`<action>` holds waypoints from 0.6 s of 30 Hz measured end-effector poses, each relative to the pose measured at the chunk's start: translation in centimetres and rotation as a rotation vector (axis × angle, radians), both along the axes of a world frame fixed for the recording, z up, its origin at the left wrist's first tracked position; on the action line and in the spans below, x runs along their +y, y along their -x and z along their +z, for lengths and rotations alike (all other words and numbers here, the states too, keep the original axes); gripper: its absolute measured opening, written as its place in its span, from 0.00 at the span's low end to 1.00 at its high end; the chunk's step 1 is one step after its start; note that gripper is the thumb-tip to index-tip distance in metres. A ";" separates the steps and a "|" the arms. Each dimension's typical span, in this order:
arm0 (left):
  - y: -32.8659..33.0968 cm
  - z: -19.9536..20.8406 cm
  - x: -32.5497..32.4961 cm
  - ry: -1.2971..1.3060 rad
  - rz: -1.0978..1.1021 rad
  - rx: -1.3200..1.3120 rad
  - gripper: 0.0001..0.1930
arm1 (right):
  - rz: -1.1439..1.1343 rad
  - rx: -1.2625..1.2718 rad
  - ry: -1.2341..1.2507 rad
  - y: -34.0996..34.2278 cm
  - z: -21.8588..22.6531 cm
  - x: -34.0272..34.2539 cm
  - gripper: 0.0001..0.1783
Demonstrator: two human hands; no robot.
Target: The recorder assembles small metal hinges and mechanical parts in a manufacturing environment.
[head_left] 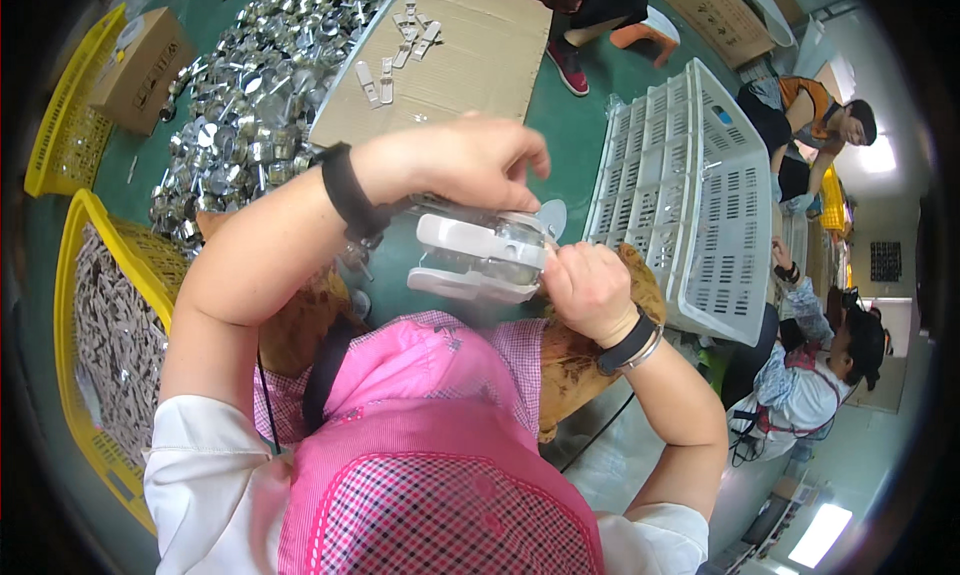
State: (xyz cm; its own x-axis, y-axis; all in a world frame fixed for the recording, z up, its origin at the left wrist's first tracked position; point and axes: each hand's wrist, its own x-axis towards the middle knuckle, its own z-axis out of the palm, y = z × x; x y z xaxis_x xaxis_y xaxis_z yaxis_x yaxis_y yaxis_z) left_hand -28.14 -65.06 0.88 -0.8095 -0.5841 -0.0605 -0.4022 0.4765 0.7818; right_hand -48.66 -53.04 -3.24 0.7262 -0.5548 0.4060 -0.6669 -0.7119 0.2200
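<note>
My right hand is closed around one end of a shiny metal cylinder with two pale plastic handles, held in front of my apron. The handles point left, and motion blurs part of the piece. A small round disc shows beside its far end. Just above the piece is my left hand, its fingers bent and the thumb apart, with nothing visible between them. My left wrist hides part of what lies beneath it.
A large pile of metal parts spreads at the far left. Several pale clips lie on a cardboard sheet. A yellow crate of grey parts stands left, a white crate right. Other people sit at the right.
</note>
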 end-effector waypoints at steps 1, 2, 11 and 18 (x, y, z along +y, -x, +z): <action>-0.5 1.1 -0.3 0.064 -0.027 0.020 0.21 | -0.001 -0.056 -0.002 -0.2 -0.2 -0.2 0.11; -1.3 1.7 -1.0 0.016 0.029 0.241 0.21 | 0.009 -0.053 0.001 0.0 -0.3 -0.4 0.11; -3.6 -8.7 5.3 -0.790 0.256 1.053 0.58 | -0.352 -0.474 0.171 -2.0 -1.1 -2.2 0.13; 0.7 -4.9 5.3 -0.724 0.211 1.040 0.56 | -0.253 -1.034 -0.358 -7.6 -3.1 -1.0 0.19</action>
